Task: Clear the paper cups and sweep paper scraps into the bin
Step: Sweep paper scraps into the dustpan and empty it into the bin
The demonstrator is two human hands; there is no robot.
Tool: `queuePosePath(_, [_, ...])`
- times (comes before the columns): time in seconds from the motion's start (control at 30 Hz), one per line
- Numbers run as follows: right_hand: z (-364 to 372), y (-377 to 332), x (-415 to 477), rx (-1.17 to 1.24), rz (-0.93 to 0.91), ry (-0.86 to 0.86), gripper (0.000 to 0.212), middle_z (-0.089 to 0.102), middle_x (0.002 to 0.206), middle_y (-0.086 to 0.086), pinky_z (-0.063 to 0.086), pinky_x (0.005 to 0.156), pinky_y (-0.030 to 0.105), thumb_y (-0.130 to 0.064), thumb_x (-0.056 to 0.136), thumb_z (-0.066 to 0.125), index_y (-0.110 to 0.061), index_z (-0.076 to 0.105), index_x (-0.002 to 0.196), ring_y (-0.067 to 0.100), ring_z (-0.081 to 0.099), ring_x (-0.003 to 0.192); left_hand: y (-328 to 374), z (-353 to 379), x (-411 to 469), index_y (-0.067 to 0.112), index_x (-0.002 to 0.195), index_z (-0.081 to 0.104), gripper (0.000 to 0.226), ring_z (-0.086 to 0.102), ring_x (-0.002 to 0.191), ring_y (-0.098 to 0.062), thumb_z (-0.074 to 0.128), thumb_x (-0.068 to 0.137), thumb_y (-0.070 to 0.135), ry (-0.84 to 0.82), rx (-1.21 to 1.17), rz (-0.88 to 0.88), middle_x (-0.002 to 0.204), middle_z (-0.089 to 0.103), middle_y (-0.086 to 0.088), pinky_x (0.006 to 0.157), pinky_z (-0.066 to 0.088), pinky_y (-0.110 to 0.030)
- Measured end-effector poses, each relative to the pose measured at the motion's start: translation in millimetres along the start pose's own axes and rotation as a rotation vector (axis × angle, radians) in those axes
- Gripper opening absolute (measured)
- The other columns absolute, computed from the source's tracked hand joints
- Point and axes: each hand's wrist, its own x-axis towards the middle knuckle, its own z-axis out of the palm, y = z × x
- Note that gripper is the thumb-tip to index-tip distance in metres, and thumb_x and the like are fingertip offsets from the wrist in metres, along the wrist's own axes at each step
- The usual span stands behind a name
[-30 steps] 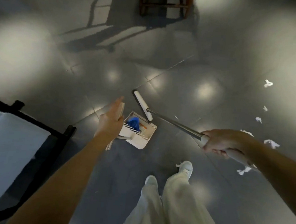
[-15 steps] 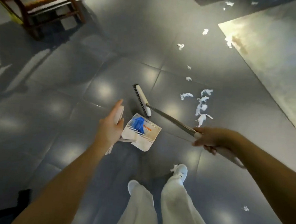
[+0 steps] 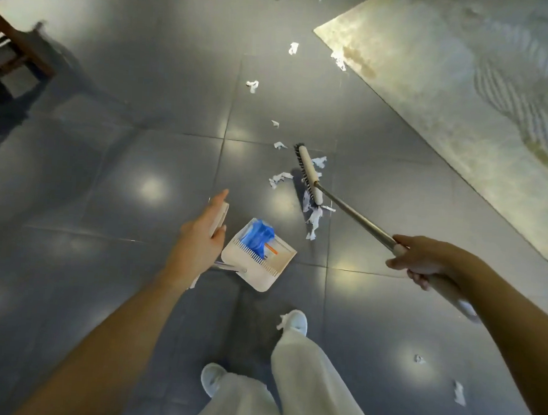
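My left hand (image 3: pixel 200 244) grips the upright white handle of a white dustpan (image 3: pixel 263 269), whose pan rests on the grey floor and holds a crumpled blue item (image 3: pixel 257 237). My right hand (image 3: pixel 419 259) grips the white grip of a broom; its metal pole (image 3: pixel 353 214) runs up-left to the white broom head (image 3: pixel 309 174). The head sits among white paper scraps (image 3: pixel 279 178), with more scraps (image 3: pixel 314 218) bunched at its near end. Other scraps lie farther up the floor (image 3: pixel 252 85) and at the lower right (image 3: pixel 458 392).
A pale mat or rug (image 3: pixel 468 101) covers the floor at the upper right. A wooden chair leg (image 3: pixel 21 44) stands at the far left. My white shoes (image 3: pixel 295 322) and pale trousers are just below the dustpan.
The broom head has swung right and away from the dustpan into the cluster of scraps. The view has shifted, bringing the scraps closer. My left hand keeps hold of the dustpan handle.
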Motion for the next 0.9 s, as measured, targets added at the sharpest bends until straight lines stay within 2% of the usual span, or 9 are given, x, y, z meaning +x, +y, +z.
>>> queuePosePath(0.17, [-17.4,11.8,17.5,-0.003,0.063,0.055,0.025,0.054,0.051,0.009,0.043,0.043,0.026,-0.013,0.094,0.058,-0.007,0.045,0.115,0.017,0.049,0.039,21.2,11.5,33.1,0.053,0.138,0.028,0.068,0.057,0.114,-0.037,0.057,0.093,0.012,0.021,-0.016,0.034,0.132,0.058,-0.009,0.095,0.045,-0.039])
queuePosePath(0.3, [-10.3,7.9,32.0,-0.008,0.101,0.047,0.026,0.055,0.059,0.011,0.041,0.04,0.019,-0.011,0.094,0.057,-0.005,0.044,0.116,0.012,0.046,0.028,44.1,27.9,59.9,0.047,0.143,0.033,0.067,0.063,0.095,-0.037,0.059,0.092,0.012,0.019,0.005,0.073,0.12,0.065,-0.012,0.082,0.047,-0.033])
queuePosePath(0.4, [4.8,-2.9,36.4,-0.027,0.074,-0.04,0.034,0.061,0.063,0.01,0.048,0.056,0.027,-0.016,0.094,0.055,-0.005,0.043,0.125,0.017,0.054,0.043,54.9,33.4,82.7,0.049,0.144,0.032,0.066,0.059,0.079,-0.031,0.057,0.093,0.015,-0.009,0.008,0.067,0.111,0.067,-0.015,0.072,0.041,-0.026])
queuePosePath(0.47, [23.3,-11.2,33.9,-0.028,0.067,-0.095,0.045,0.063,0.066,0.01,0.05,0.062,0.032,-0.017,0.094,0.055,-0.01,0.038,0.135,0.019,0.057,0.051,59.8,33.4,96.4,0.047,0.144,0.033,0.065,0.061,0.096,-0.032,0.056,0.093,0.014,-0.03,-0.039,0.058,0.125,0.062,-0.011,0.081,0.042,-0.024])
queuePosePath(0.6, [49.3,-23.0,20.3,0.164,0.079,-0.183,0.061,0.055,0.056,0.006,0.044,0.041,0.021,-0.012,0.092,0.056,-0.026,0.03,0.145,0.01,0.048,0.035,64.5,29.5,121.1,0.038,0.147,0.034,0.063,0.056,0.116,-0.033,0.056,0.093,0.012,-0.057,-0.076,0.082,0.137,0.055,-0.009,0.092,0.04,-0.026])
queuePosePath(0.7, [41.5,-31.7,5.4,0.205,0.088,-0.184,0.064,0.05,0.052,0.005,0.041,0.04,0.021,-0.01,0.091,0.054,-0.035,0.029,0.144,0.011,0.043,0.032,59.3,21.0,141.5,0.043,0.147,0.03,0.064,0.059,0.105,-0.029,0.054,0.095,0.015,-0.1,-0.066,0.072,0.131,0.058,-0.012,0.082,0.04,-0.018])
queuePosePath(0.77, [32.7,-41.3,-1.5,0.216,0.091,-0.169,0.061,0.049,0.053,0.007,0.041,0.041,0.023,-0.01,0.091,0.052,-0.036,0.031,0.143,0.012,0.043,0.034,55.9,15.1,151.8,0.049,0.146,0.026,0.065,0.058,0.077,-0.009,0.053,0.096,0.017,-0.139,-0.066,0.059,0.127,0.059,-0.012,0.064,0.037,0.001])
queuePosePath(0.83, [22.8,-55.1,-3.4,0.229,0.1,-0.143,0.06,0.051,0.052,0.006,0.042,0.04,0.023,-0.011,0.092,0.053,-0.034,0.03,0.143,0.012,0.044,0.033,52.8,8.9,161.6,0.05,0.146,0.025,0.065,0.044,0.061,0.005,0.053,0.097,0.017,-0.155,-0.077,0.049,0.122,0.06,-0.012,0.05,0.036,0.003])
queuePosePath(0.9, [12.1,-69.2,0.4,0.228,0.109,-0.113,0.061,0.052,0.05,0.006,0.042,0.04,0.024,-0.012,0.094,0.054,-0.031,0.028,0.145,0.013,0.044,0.033,50.4,1.9,172.3,0.05,0.146,0.025,0.066,0.046,0.061,0.0,0.053,0.096,0.017,-0.162,-0.076,0.042,0.124,0.06,-0.011,0.05,0.038,-0.002])
